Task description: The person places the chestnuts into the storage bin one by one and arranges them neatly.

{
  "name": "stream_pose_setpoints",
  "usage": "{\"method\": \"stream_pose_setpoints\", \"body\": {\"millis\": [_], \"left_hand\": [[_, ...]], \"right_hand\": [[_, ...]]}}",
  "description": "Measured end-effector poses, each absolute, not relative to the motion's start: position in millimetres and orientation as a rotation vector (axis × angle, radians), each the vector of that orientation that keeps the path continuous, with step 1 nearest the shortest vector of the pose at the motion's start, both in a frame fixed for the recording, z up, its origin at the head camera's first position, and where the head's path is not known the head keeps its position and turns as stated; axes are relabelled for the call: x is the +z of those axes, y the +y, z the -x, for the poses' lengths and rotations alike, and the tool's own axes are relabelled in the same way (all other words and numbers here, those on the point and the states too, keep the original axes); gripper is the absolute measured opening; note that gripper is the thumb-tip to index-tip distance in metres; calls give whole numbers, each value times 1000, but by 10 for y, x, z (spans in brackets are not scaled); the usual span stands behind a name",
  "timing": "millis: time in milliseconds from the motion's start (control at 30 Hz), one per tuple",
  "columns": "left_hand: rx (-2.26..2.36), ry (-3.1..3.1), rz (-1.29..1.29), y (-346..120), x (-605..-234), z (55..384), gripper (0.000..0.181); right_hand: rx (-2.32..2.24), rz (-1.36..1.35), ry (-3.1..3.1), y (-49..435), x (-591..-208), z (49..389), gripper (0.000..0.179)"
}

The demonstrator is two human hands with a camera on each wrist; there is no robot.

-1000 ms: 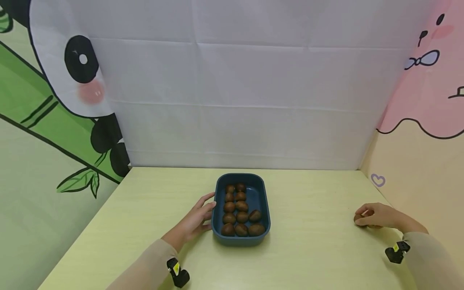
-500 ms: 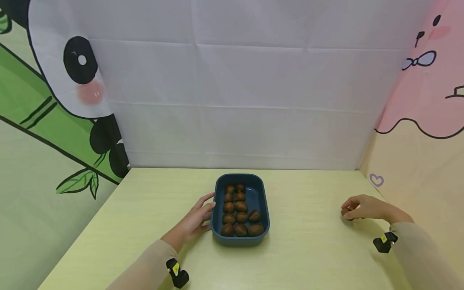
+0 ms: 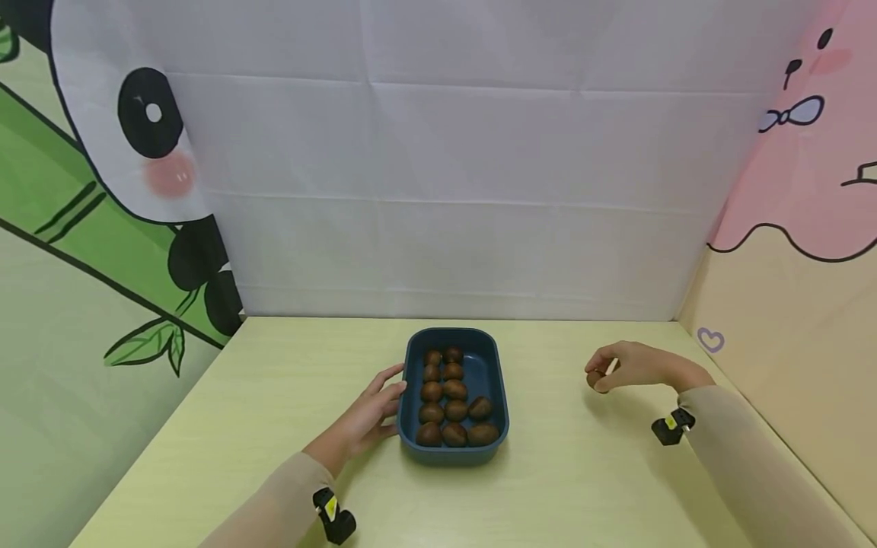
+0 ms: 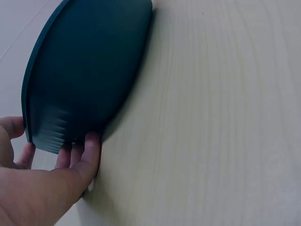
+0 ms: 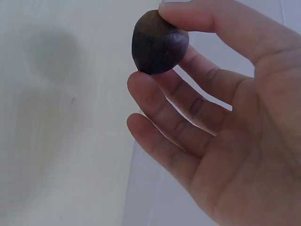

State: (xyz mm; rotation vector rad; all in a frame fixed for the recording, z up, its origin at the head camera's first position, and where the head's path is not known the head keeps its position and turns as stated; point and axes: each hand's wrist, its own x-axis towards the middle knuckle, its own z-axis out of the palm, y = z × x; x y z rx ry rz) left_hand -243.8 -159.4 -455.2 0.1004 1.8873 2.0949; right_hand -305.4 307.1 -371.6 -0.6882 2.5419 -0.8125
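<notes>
A dark blue rectangular box (image 3: 485, 371) stands on the table with several brown chestnuts (image 3: 455, 390) inside, lined up in columns. The left and middle columns run the length of the box; the right one has just two chestnuts at the near end. My left hand (image 3: 363, 421) rests against the box's left side, its fingers touching the outer wall (image 4: 89, 75). To the right of the box, my right hand (image 3: 640, 364) pinches a single chestnut (image 5: 159, 43) between thumb and fingers, held above the table.
The pale wooden table (image 3: 548, 487) reaches back to a white sheet (image 3: 466, 251). A panda-patterned wall (image 3: 151, 251) borders the left, and a pink and cream wall (image 3: 788, 304) the right. Each wrist carries a small black camera.
My right hand has lifted the chestnut and carried it leftward from the table's right edge toward the box. The left hand and the box have stayed in place.
</notes>
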Motion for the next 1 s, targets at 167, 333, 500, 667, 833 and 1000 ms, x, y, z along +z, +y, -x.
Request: {"method": "stream_pose_setpoints", "body": {"millis": [167, 333, 500, 667, 833, 1000], "left_hand": [[2094, 1889, -101, -1592, -4541, 2436, 60], [2095, 1881, -98, -1595, -4541, 2425, 61], [2094, 1884, -95, -1595, -4539, 2425, 61], [2093, 1890, -100, -1601, -4526, 2423, 60], [2091, 1888, -97, -1617, -4526, 2421, 60], [2090, 1883, -97, -1621, -4539, 2420, 60]], "right_hand": [[-807, 733, 2497, 2719, -3594, 3146, 32], [-805, 816, 2426, 2347, -3517, 3214, 30], [-823, 914, 2374, 2034, -3456, 3248, 31], [-792, 940, 2384, 1790, -3429, 3244, 32], [-735, 971, 2410, 1566, -3482, 3275, 32], [-660, 1038, 2455, 1358, -3610, 3333, 30]]}}
